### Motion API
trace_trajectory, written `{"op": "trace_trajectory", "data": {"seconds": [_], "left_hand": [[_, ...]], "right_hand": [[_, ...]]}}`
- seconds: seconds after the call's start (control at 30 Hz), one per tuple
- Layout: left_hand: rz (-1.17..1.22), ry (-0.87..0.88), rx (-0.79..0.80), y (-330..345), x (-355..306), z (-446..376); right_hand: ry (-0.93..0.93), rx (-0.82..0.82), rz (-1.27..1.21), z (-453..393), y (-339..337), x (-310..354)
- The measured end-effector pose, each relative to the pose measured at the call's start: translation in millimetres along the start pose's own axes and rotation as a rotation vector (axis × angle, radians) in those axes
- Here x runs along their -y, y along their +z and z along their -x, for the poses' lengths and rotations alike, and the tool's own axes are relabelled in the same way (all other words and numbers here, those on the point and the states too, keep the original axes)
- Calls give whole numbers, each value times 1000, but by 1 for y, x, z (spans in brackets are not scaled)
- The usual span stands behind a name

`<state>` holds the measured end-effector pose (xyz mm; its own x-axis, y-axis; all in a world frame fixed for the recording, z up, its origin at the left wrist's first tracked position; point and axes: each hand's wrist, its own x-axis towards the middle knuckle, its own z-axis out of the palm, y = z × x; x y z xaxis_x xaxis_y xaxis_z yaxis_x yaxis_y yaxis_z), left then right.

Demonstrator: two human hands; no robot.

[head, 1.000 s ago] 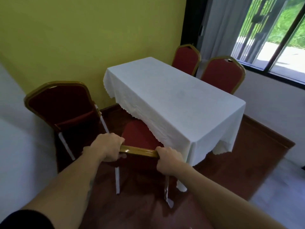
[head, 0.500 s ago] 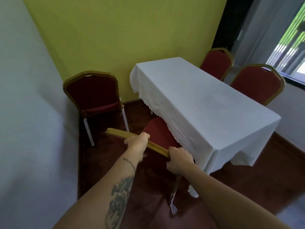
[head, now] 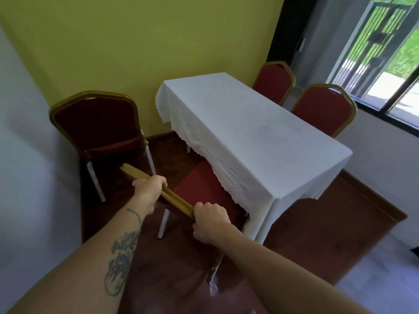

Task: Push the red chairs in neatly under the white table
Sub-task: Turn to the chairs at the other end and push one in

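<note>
while both hands, left (head: pixel 151 186) and right (head: pixel 209 219), grip the gold metal top rail of the near red padded chair (head: pixel 199 189), its seat sits partly under the white-clothed surface (head: pixel 260 132). remaining: finish push; corner chair (head: pixel 97 125) stands well apart, 2 far chairs (head: pixel 323 109) look ok.

Over the last second the near red chair (head: pixel 201 189) turned: its gold top rail (head: pixel 158 191), which had lain level across the view, came to run on a slant, its far-left end free and pointing towards the chair in the corner (head: pixel 97 125). The left hand (head: pixel 149 189) slid from the rail's left end to near its middle, and its grip turned so the tattooed forearm showed. The right hand (head: pixel 209 219) went on clasping the rail's right end, now lower in view. The white worktop (head: pixel 260 137) moved right, then back left.
</note>
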<state>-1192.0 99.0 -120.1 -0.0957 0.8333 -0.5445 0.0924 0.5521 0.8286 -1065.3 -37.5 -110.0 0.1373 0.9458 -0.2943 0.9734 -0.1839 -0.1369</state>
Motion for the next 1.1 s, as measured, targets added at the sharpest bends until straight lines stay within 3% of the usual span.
{"op": "trace_trajectory", "data": {"seconds": [0.3,0.67,1.0,1.1], "left_hand": [[-87,27,92,-7,-2,-77],[-170,59,102,6,-73,-76],[-230,21,145,44,-115,-123],[-287,-16,177,44,-126,-129]], "right_hand": [[-37,50,0,-28,-12,10],[3,113,-96,-101,-33,8],[-53,226,-128,-172,-56,-19],[-88,347,-101,-190,-68,-20]]}}
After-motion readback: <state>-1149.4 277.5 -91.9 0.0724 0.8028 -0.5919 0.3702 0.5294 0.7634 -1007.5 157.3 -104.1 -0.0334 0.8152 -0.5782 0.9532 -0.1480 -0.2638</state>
